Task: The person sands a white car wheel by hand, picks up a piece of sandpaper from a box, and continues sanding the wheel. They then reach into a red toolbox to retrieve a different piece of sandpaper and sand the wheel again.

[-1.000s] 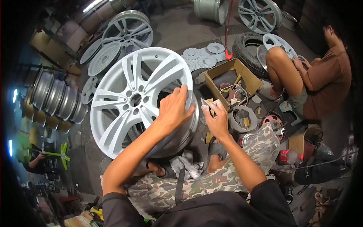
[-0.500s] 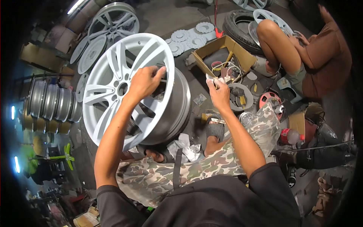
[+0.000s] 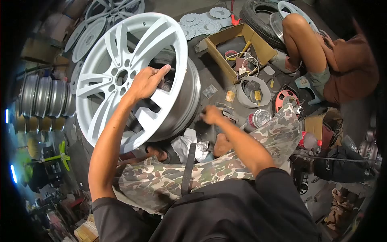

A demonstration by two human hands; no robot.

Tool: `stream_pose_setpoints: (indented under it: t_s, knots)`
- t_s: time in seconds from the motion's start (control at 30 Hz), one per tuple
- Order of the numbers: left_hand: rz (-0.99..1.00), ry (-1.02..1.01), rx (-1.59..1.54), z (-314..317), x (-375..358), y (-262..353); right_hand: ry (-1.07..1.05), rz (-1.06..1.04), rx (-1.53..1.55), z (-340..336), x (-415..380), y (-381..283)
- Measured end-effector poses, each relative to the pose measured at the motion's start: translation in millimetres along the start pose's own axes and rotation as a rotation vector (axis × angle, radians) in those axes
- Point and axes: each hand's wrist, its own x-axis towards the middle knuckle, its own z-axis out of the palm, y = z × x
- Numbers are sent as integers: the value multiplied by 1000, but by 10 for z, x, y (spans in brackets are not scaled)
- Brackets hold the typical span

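A light grey, multi-spoke car wheel rim (image 3: 121, 99) leans tilted in front of me, on top of or against a bare-metal wheel barrel (image 3: 189, 105). My left hand (image 3: 148, 82) lies at a spoke right of the hub, thumb on top and fingers curled into the gap, closed on the rim. Low over the floor, between the barrel and my foot, is my right hand (image 3: 211, 115). Motion smears its fingers, so anything in them cannot be made out. Crumpled white paper (image 3: 186, 145) lies below the rim, by my feet.
An open cardboard box (image 3: 219, 50) holds cables and tools. Near it stand a round grey container (image 3: 254, 92), a clear jar (image 3: 260, 117) and a red reel (image 3: 287, 101). A co-worker (image 3: 346, 68) sits at right by a tire (image 3: 262, 20). More rims (image 3: 44, 94) stand at left.
My right hand has dropped down and left from beside the box, where it pinched a small whitish piece. My left hand has stayed at the rim, fingers now deeper in the gap. The view has shifted.
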Motion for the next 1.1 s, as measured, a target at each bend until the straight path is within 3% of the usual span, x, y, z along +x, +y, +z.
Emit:
stream_pose_setpoints:
  t_s: [0.1, 0.2, 0.33, 0.43, 0.5, 0.53, 0.57, 0.63, 0.73, 0.97, 1.03, 1.1]
  knots:
    - [-7, 32, 10, -6, -11, 37, -270, -127, -293, 718, 32, 60]
    - [-45, 25, 12, -13, -7, 55, -264, -124, -287, 913, -160, 43]
    - [-6, 66, -7, 7, -40, 55, -289, -111, -311, 680, -55, 108]
    - [-2, 87, -22, 16, -58, 49, -101, -196, -393, 506, 105, 242]
    - [7, 96, -16, 34, -61, 55, 61, -214, -287, 483, 305, 381]
    - [21, 100, -25, 40, -78, 67, 16, -259, -520, 455, 447, 436]
    - [33, 110, -35, 31, -74, 72, 23, -265, -531, 436, 531, 506]
    - [24, 108, -52, 40, -76, 76, 56, -250, -838, 282, 449, 418]
    - [47, 115, -57, 54, -59, 63, -48, -298, -985, 234, 505, 455]
    - [40, 84, -20, 36, -55, 90, 20, -430, -980, 104, 775, 647]
    - [16, 66, -29, 24, -70, 149, 97, -270, -970, -142, 901, 584]
    - [-22, 57, -23, 17, -69, 164, 130, -236, -958, -474, 926, 516]
